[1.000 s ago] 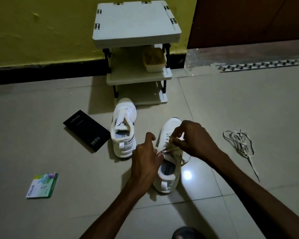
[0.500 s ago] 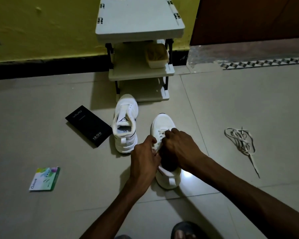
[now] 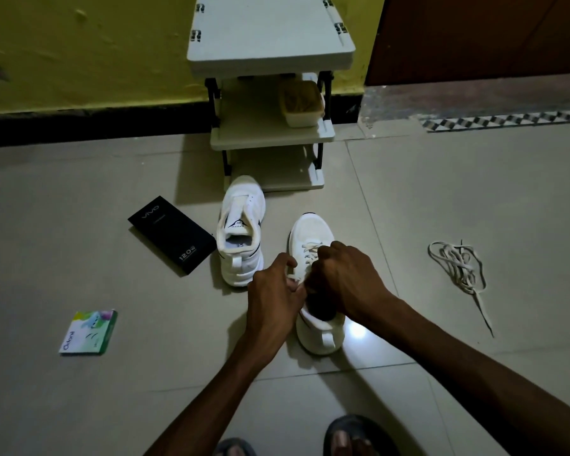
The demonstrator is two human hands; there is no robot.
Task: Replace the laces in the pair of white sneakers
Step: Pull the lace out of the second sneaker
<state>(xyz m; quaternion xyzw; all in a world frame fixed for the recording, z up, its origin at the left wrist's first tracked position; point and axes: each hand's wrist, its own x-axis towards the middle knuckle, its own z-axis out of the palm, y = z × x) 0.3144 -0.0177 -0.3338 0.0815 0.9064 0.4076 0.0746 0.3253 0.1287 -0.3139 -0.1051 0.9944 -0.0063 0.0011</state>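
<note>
Here, the sneaker (image 3: pixel 312 230) that is being laced stands on the tiled floor (image 3: pixel 441 199) in the middle of the view, toe pointing away from the person and heel nearest. A pale lace (image 3: pixel 310 251) crosses its front eyelets. Both hands meet over its opening. The left hand (image 3: pixel 273 302) has curled fingers and pinches a short piece of this lace between thumb and fingers at the left edge of the shoe. The right hand (image 3: pixel 348 279) is bent into a fist over the tongue, knuckles up, fingertips down at the lace rows. Whether it grips the lace is hidden, so I cannot tell.

Just beside, on the left and a little farther away, stands the second sneaker (image 3: pixel 241 230), without a lace, with a narrow gap between the two shoes. A black box (image 3: pixel 171 235) lies at its left side, one corner just up to the shoe. A small green packet (image 3: pixel 88 332) lies well apart, nearer and to the left.

On the right a broad stretch of tile separates the shoe from a loose lace (image 3: pixel 458 264) that lies in a heap with one end trailing toward the person. A tile joint runs between them.

Beyond the shoes a small white shelf rack (image 3: pixel 270 44) stands against the yellow wall (image 3: pixel 96 51), with a tub (image 3: pixel 301 103) on its middle shelf. The toe of the second sneaker reaches close to the rack's lowest shelf.
</note>
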